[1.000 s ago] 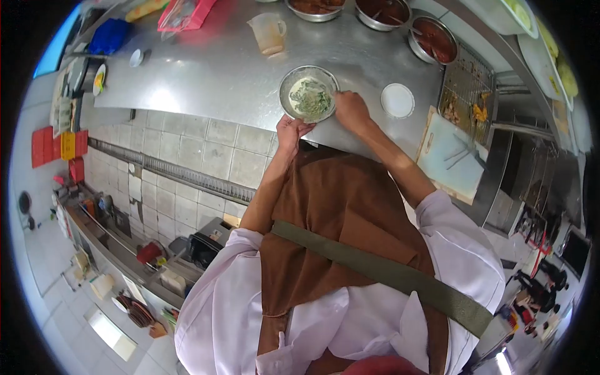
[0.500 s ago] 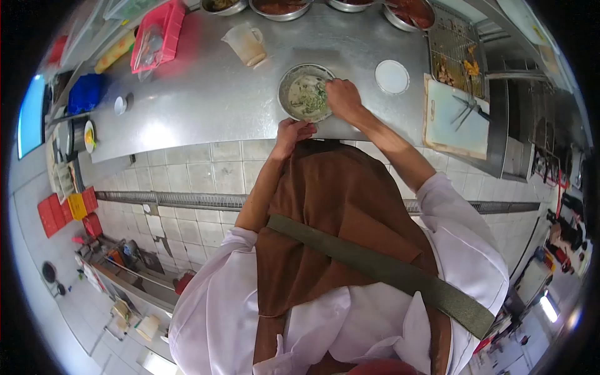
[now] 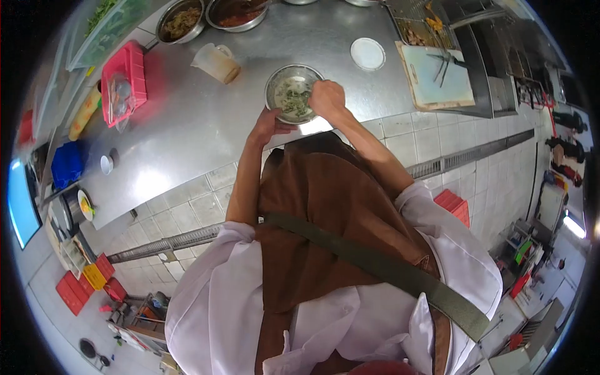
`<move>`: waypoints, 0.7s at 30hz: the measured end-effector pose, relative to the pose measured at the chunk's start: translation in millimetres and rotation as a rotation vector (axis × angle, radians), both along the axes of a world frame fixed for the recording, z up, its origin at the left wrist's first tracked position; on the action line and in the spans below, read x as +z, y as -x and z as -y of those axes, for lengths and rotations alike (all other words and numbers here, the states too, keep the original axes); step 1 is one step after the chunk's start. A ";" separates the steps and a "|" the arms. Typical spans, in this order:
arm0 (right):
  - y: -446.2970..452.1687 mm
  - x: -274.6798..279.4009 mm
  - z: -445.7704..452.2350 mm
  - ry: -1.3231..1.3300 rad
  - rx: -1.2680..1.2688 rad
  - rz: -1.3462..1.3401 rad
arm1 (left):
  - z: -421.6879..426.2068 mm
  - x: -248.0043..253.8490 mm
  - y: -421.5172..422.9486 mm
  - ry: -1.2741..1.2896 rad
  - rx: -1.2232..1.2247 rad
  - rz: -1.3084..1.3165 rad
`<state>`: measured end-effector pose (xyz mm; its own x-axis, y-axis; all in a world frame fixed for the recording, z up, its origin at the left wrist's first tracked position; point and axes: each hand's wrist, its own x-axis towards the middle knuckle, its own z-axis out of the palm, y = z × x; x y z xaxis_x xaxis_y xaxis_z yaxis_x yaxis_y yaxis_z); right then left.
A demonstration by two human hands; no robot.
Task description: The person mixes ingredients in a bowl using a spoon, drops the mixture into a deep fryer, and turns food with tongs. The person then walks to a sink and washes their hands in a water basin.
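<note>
A round metal bowl (image 3: 270, 87) stands near the front edge of the steel counter. In it lies a pale, creamy mixture (image 3: 292, 103) with chopped green bits. My left hand (image 3: 269, 125) grips the bowl at its near left side, thumb by the rim and fingers toward the underside. Over the bowl's right rim, my right hand (image 3: 327, 100) is closed in a fist. Whatever it grips is hidden by the fingers. Behind the bowl and to its left is a clear plastic jug (image 3: 215, 62) with a little brownish residue.
A white round lid or plate (image 3: 367, 54) lies right of the bowl. Farther right, scissors or tongs (image 3: 445, 62) rest on a white cutting board (image 3: 431, 84). A pink basket (image 3: 128, 78) and a small white cup (image 3: 107, 165) are leftward. Metal bowls of food (image 3: 181, 22) line the back.
The camera view has turned and shifted, so the counter now slants. My left hand still holds the bowl, and my right fist remains at its right rim.
</note>
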<state>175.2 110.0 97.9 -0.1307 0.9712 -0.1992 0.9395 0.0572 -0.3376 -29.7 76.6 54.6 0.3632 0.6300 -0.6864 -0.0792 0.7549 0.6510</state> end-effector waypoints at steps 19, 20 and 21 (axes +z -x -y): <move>-15.1 80.7 37.3 -0.086 0.188 0.172 | 4.9 0.9 -20.3 -0.174 0.201 0.225; -14.1 74.7 35.4 -0.107 0.209 0.181 | 5.7 2.4 -19.3 -0.177 0.197 0.224; -11.6 66.6 32.2 -0.129 0.229 0.189 | 6.9 5.0 -19.1 -0.162 0.182 0.248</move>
